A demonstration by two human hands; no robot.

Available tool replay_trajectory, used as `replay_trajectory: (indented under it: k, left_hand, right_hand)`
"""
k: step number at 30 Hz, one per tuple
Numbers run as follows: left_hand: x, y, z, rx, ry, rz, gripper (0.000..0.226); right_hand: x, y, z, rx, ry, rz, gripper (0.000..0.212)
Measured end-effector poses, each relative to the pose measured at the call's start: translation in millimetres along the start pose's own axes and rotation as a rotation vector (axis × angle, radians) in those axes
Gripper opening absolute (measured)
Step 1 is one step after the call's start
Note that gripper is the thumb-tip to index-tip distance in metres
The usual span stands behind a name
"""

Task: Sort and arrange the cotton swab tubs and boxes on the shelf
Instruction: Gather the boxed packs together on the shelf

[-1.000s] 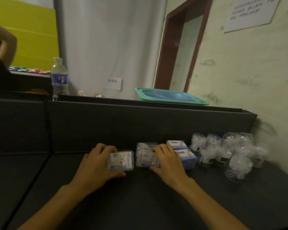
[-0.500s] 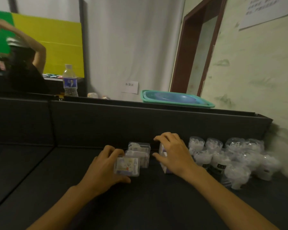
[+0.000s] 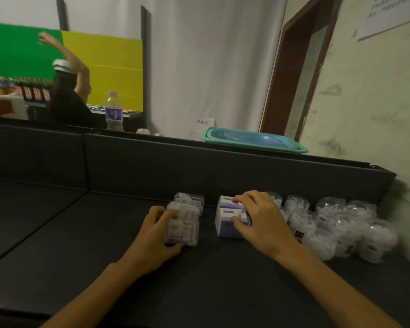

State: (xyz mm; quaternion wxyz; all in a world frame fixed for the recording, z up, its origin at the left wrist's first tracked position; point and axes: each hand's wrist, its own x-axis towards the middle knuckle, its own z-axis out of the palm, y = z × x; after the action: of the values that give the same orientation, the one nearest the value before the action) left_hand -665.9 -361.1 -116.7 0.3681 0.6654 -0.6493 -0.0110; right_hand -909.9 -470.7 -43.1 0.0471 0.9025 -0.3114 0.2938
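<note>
On the dark shelf [image 3: 199, 287] three clear swab boxes stand in a line running away from me. My left hand [image 3: 155, 235] grips the nearest clear box [image 3: 184, 234]; behind it stand a second clear box [image 3: 185, 210] and a third [image 3: 191, 200]. My right hand [image 3: 258, 220] rests on two white-and-blue boxes, thumb against the front box [image 3: 227, 224], fingers over the rear box [image 3: 225, 201]. Several round clear swab tubs [image 3: 329, 223] cluster to the right of that hand, partly blurred.
The shelf's dark back panel [image 3: 199, 166] rises behind the boxes. On the ledge above it stand a water bottle [image 3: 114, 112] and a green basin [image 3: 253, 140]. A wall [image 3: 376, 114] bounds the right end. Another person [image 3: 68, 93] stands at far left.
My left hand has drawn its clear box into line in front of the other two. My right hand shifted onto the white-and-blue boxes and pulled them together; the view swung right.
</note>
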Motion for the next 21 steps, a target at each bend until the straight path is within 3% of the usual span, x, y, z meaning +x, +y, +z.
replay_trajectory:
  k: [8,15,21]
  left_hand:
    - [7,5,3,0.195,0.071,0.036,0.049]
    - [3,13,-4,0.297,0.038,-0.055,0.062]
    - [-17,14,-38,0.410,0.058,-0.075,0.065]
  right_hand:
    - [-8,12,-13,0.012,-0.014,0.007,0.038]
    - [-3,5,-12,0.004,-0.134,-0.019,0.056]
    - [23,-31,4,0.037,-0.148,-0.104,0.059]
